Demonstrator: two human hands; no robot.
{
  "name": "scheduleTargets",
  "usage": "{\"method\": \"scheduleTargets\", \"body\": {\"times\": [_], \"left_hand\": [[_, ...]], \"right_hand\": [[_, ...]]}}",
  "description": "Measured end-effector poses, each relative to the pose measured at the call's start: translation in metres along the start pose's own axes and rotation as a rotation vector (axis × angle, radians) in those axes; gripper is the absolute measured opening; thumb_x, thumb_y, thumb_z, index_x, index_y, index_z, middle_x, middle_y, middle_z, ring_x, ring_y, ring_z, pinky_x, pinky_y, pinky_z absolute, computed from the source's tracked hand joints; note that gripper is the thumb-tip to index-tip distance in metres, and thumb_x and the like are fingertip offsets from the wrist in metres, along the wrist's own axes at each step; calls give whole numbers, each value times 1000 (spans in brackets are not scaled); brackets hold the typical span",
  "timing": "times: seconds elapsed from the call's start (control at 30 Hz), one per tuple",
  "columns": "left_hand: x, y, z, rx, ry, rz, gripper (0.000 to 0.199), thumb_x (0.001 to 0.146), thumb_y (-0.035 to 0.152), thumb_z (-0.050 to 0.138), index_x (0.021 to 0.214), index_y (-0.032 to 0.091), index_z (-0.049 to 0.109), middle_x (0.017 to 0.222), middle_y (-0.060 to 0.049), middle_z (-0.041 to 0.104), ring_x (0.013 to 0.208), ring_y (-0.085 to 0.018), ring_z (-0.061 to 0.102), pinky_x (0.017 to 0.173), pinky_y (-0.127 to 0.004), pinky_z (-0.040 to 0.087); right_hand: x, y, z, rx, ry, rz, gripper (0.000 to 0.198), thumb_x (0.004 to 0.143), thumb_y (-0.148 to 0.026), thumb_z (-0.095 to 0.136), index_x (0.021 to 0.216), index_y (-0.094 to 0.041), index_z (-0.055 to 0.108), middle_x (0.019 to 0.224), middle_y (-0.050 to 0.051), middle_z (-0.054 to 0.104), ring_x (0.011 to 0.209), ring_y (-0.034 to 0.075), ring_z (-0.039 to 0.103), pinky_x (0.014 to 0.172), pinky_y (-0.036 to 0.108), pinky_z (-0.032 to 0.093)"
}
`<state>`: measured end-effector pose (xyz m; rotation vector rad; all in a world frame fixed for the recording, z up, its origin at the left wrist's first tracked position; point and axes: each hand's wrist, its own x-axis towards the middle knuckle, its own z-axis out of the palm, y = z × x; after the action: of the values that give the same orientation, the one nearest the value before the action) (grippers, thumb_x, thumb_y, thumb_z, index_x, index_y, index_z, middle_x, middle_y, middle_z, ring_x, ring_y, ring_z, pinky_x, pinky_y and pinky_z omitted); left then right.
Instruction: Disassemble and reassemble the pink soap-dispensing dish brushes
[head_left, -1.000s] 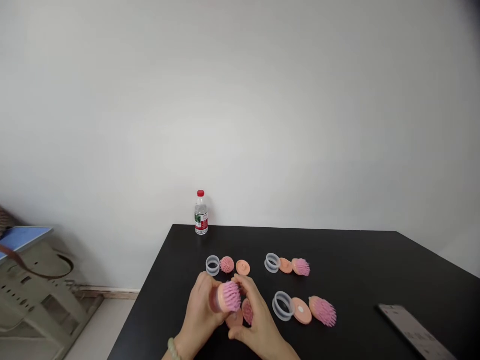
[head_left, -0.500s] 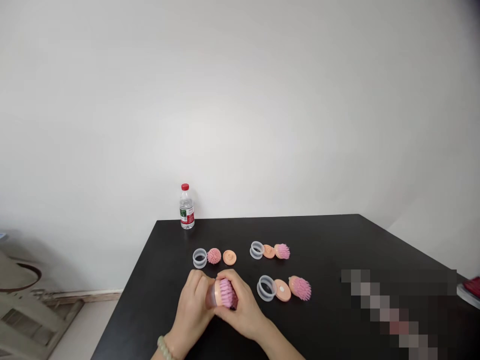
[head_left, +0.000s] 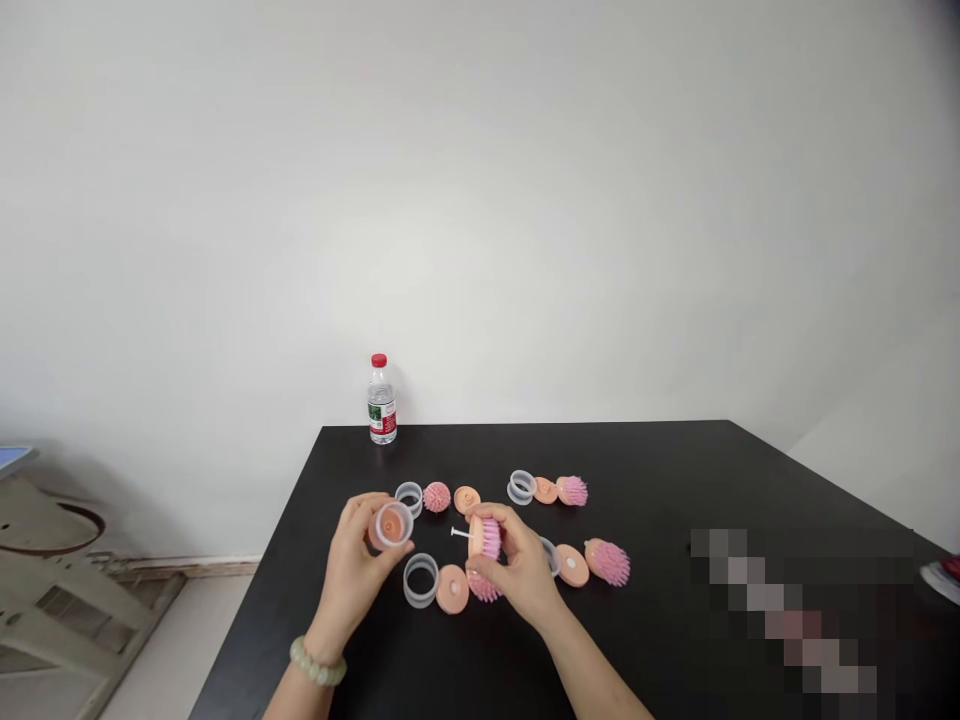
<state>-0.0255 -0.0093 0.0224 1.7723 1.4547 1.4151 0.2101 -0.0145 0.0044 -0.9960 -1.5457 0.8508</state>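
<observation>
My left hand (head_left: 351, 560), with a beaded bracelet on its wrist, grips a clear plastic cup (head_left: 405, 512) that has a peach-coloured part inside it; its opening faces me. Fingers of my right hand (head_left: 521, 568) are closed round a brush head (head_left: 489, 538) with pink bristles and a peach base. A thin white stem (head_left: 460, 533) sticks out of that base toward the cup. The two pieces are apart. Below them on the table lie a clear ring (head_left: 408, 583), a peach disc (head_left: 452, 598) and another pink brush head (head_left: 484, 590), partly covered by my right hand.
On the black table (head_left: 645, 460) lie more sets of clear rings, peach discs and pink brush heads, such as the brush head (head_left: 609, 563) at right. A red-capped water bottle (head_left: 382, 410) stands at the back left, before the white wall (head_left: 480, 200).
The brush head has come away from the clear cup, and its white stem now shows. My hands have moved apart, uncovering the ring, disc and brush head on the table beneath.
</observation>
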Motion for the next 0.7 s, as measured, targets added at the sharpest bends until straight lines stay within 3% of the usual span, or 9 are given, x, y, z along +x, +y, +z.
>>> {"method": "scheduleTargets", "body": {"times": [0.2,0.37,0.5,0.7], "left_hand": [[8,-16,-20,15,82,-77,39,77,29,64,115,21,61,118,-10,60,106,-28,64,87,-42,55],[8,-4,-51,80,-29,-54,39,69,18,64,108,23,68,112,-7,63,107,-29,62,94,-45,51],[-1,-12,-66,93,-89,-51,41,62,12,65,101,25,71,106,-4,66,103,-28,66,94,-45,52],[-17,-52,-69,92,97,-128,38,62,21,65,101,21,68,105,-8,69,104,-33,67,95,-53,52]], "right_hand": [[1,-8,11,-91,-68,-113,39,71,-16,76,107,-25,65,117,7,66,109,27,63,93,39,53],[2,-38,34,-276,-263,-116,41,73,-17,80,110,-27,64,118,4,60,107,25,62,88,37,55],[2,-49,66,-497,-414,-251,43,73,-20,83,109,-24,61,111,4,59,106,25,58,91,38,54],[3,-31,126,-974,-587,-451,28,73,-11,81,87,-18,58,96,7,61,90,27,58,70,36,55]]}}
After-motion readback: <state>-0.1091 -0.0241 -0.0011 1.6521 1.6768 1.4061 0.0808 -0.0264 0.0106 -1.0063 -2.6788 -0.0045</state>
